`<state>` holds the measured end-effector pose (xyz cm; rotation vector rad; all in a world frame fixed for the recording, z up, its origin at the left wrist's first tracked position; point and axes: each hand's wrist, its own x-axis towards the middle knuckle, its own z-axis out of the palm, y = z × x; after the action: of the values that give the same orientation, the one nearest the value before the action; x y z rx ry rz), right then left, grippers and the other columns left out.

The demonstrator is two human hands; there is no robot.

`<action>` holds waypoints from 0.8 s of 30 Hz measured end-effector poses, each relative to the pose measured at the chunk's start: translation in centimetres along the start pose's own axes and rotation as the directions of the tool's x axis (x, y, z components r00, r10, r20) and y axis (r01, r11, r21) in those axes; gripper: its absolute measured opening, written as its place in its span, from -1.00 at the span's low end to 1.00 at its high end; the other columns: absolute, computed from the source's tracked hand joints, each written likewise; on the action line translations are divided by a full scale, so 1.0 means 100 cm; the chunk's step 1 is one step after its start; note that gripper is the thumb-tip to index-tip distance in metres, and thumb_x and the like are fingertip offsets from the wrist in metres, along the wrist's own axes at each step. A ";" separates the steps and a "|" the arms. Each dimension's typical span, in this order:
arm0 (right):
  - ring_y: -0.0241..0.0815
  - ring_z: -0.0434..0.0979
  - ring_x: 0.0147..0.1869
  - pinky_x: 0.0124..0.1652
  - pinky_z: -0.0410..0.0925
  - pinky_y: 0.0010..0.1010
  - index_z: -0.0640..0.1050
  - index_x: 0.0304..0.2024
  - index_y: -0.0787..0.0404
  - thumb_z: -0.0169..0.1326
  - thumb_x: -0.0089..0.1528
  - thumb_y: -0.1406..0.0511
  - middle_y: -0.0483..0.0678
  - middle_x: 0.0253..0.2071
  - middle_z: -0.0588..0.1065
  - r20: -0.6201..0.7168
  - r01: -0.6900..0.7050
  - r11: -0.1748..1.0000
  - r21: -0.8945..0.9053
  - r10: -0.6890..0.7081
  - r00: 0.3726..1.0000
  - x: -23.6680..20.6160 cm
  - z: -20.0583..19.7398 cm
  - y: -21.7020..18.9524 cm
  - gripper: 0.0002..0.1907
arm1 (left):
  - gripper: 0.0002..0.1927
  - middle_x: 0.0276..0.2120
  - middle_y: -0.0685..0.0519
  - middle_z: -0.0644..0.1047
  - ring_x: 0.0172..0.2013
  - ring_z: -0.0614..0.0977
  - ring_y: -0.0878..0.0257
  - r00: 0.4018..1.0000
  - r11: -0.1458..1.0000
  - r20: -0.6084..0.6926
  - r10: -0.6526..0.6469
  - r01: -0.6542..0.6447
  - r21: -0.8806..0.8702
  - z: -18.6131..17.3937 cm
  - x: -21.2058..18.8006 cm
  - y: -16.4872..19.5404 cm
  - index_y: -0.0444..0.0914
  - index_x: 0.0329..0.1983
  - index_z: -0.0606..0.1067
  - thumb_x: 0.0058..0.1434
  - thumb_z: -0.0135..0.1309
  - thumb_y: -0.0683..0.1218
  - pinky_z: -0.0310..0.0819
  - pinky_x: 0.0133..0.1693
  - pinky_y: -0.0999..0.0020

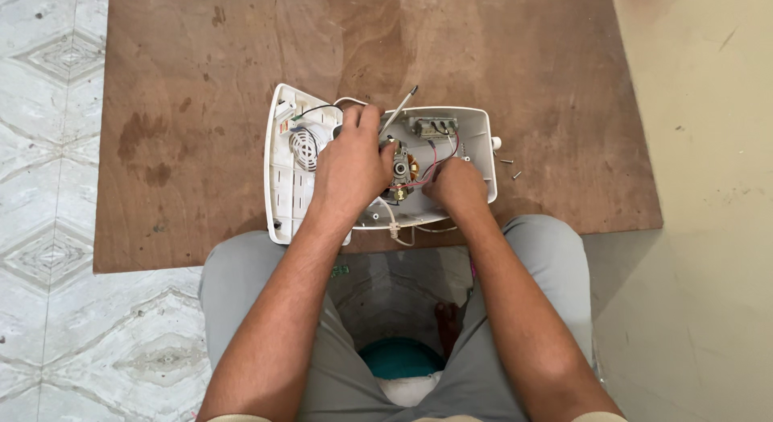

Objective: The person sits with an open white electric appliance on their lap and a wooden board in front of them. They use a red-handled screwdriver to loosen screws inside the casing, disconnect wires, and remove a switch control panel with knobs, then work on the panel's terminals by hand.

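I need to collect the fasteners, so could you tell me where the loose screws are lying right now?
In the head view, the loose screws lie on the brown wooden board, just right of the open white casing, beyond the right hand.

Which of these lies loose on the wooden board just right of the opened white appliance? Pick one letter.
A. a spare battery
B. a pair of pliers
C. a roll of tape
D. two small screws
D: two small screws lie on the wooden board just beyond the right end of the white appliance housing, and no other loose item shows there.
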<state>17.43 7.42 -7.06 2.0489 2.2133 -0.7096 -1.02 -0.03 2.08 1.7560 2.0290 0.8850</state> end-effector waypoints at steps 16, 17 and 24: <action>-0.42 0.45 -0.32 -0.34 0.32 -0.52 0.67 -0.26 0.11 0.25 0.18 0.26 -0.21 -0.36 0.57 0.177 -0.087 0.691 0.717 -0.061 0.982 0.014 -0.085 0.101 -0.89 | -0.58 0.04 -0.13 0.47 -0.15 0.62 -0.17 0.999 0.999 -0.027 0.026 -0.026 -0.018 -0.006 0.000 -0.002 -0.21 0.11 0.43 0.22 0.21 -0.05 0.52 -0.18 -0.06; -0.42 0.47 -0.34 -0.36 0.32 -0.51 0.68 -0.27 0.11 0.25 0.17 0.25 -0.21 -0.38 0.57 0.140 -0.109 0.744 0.659 0.021 0.990 0.020 -0.081 0.110 -0.89 | -0.58 0.04 -0.13 0.47 -0.16 0.63 -0.16 1.000 1.000 -0.024 0.020 -0.021 -0.016 -0.007 0.000 -0.002 -0.21 0.11 0.42 0.22 0.21 -0.05 0.51 -0.17 -0.05; -0.22 0.35 -0.54 -0.53 0.22 -0.33 0.65 -0.32 0.12 0.24 0.15 0.25 -0.10 -0.52 0.52 0.230 -0.408 0.812 0.418 0.340 0.912 0.079 -0.034 0.153 -0.89 | -0.53 0.05 -0.12 0.48 -0.16 0.62 -0.16 1.000 1.000 -0.011 -0.020 0.020 0.018 -0.008 0.003 0.002 -0.20 0.16 0.42 0.20 0.22 -0.05 0.50 -0.17 -0.06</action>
<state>32.00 16.35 -11.27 2.4364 1.5846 -1.3813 -1.37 0.08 2.87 1.7411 2.0636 0.8751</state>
